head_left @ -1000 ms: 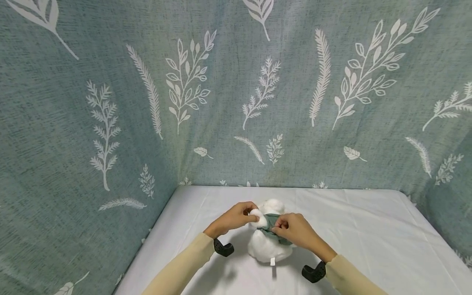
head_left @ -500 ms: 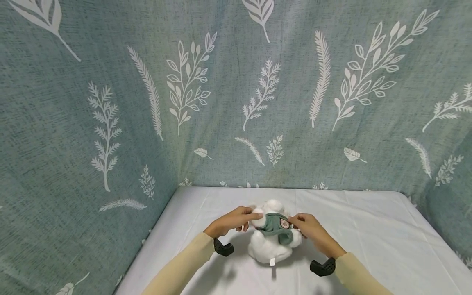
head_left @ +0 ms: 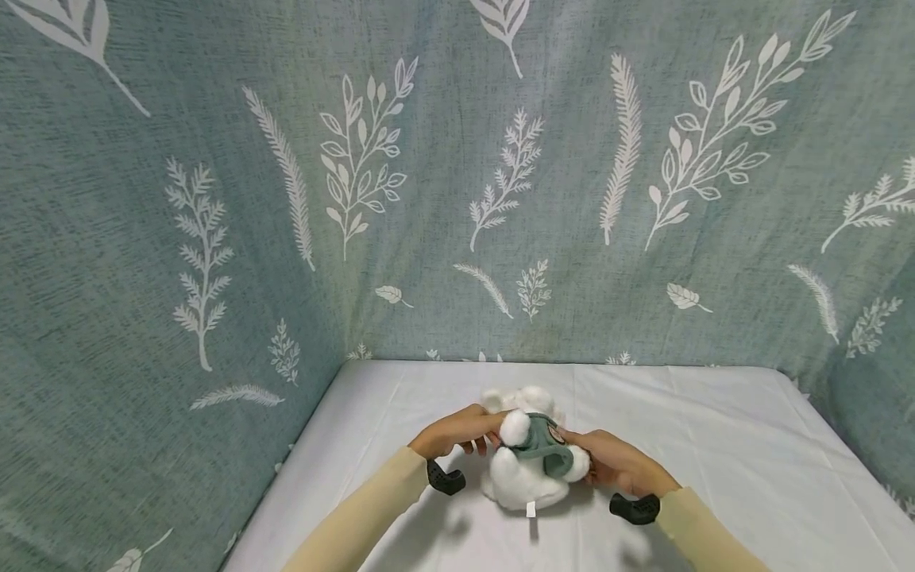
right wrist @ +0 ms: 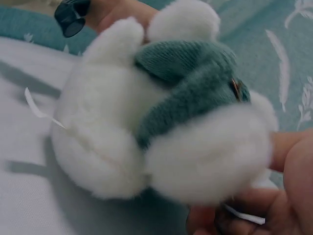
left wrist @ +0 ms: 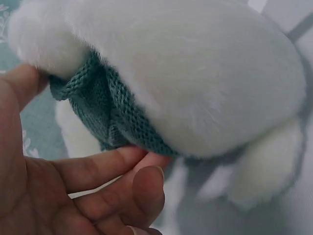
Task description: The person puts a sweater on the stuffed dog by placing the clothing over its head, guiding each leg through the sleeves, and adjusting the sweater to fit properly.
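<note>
A white plush toy (head_left: 525, 485) in a green knitted sweater (head_left: 536, 437) lies on the white-covered table, its head away from me. My left hand (head_left: 461, 429) grips the toy's left side; in the left wrist view its thumb is by the sweater's sleeve and its fingertips (left wrist: 132, 154) touch the sweater's lower edge. My right hand (head_left: 622, 461) holds the opposite side, the thumb behind the white paw (right wrist: 210, 152) and the other fingers low beside it. The paw partly hides those fingers. A round badge (head_left: 555, 433) shows on the sweater's front.
The white cloth (head_left: 715, 461) covers the table around the toy. A green leaf-patterned curtain (head_left: 429, 199) hangs behind and at both sides. A small white tag (head_left: 530, 509) sticks out from the toy's bottom. Black wrist-worn devices (head_left: 635, 508) sit below both hands.
My right hand has moved from the sweater's front to the toy's right side, uncovering the badge. My left hand has shifted from the toy's raised paw to beneath it. The toy has turned slightly.
</note>
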Tool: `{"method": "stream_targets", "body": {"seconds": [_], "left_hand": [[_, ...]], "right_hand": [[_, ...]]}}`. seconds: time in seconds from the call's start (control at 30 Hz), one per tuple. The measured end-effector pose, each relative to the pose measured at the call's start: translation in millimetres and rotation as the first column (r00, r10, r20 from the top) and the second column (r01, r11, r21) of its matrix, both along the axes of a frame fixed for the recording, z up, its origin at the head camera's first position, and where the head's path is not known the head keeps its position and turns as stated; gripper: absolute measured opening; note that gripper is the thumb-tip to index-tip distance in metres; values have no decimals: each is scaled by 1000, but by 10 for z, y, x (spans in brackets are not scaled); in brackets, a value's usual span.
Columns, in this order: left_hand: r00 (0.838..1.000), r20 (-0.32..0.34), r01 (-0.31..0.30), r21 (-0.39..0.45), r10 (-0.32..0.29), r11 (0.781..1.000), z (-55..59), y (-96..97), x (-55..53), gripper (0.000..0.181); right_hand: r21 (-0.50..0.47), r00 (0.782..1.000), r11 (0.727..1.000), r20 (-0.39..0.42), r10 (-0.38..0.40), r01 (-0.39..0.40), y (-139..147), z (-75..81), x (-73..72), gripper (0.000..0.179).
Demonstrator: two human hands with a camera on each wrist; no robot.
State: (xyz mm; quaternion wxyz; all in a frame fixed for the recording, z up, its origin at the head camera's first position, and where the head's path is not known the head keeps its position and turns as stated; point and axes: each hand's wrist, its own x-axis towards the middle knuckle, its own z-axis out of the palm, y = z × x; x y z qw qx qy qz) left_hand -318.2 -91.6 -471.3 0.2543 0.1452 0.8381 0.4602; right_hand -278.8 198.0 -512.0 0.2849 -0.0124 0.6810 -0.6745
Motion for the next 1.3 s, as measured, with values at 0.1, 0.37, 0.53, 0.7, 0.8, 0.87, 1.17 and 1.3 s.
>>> {"method": "stream_targets", "body": {"seconds": [0.1, 0.37, 0.53, 0.7, 0.8, 0.87, 1.17, 1.3], "left_hand": [[1000, -2, 0, 12, 0, 1000, -5, 1, 2, 58], [997, -76, 22, 116, -13, 993, 33, 5, -60, 38], [985, -163, 94, 183, -65, 979, 101, 24, -69, 24], [972, -219, 127, 202, -82, 971, 77, 17, -56, 10], [969, -232, 132, 199, -85, 971, 48, 13, -44, 15], [964, -252, 131, 183, -82, 974, 18, 14, -39, 20], [933, -351, 133, 130, -80, 982, -90, 34, 45, 23], [930, -359, 142, 138, -84, 980, -152, 36, 98, 28]], "right_hand": [[-109, 1000, 994, 0, 31, -31, 22, -18, 15, 31], [-148, 994, 989, -105, -42, 26, -51, 227, 46, 38], [1, 966, 995, -239, -97, 100, -96, 411, 43, 42], [157, 925, 974, -368, -99, 166, -163, 460, 71, 37], [206, 901, 958, -424, -97, 200, -193, 432, 97, 36], [218, 889, 953, -447, -94, 210, -208, 409, 115, 38], [298, 836, 918, -544, -62, 262, -234, 306, 188, 43], [329, 831, 904, -553, -51, 275, -234, 248, 209, 44]]}}
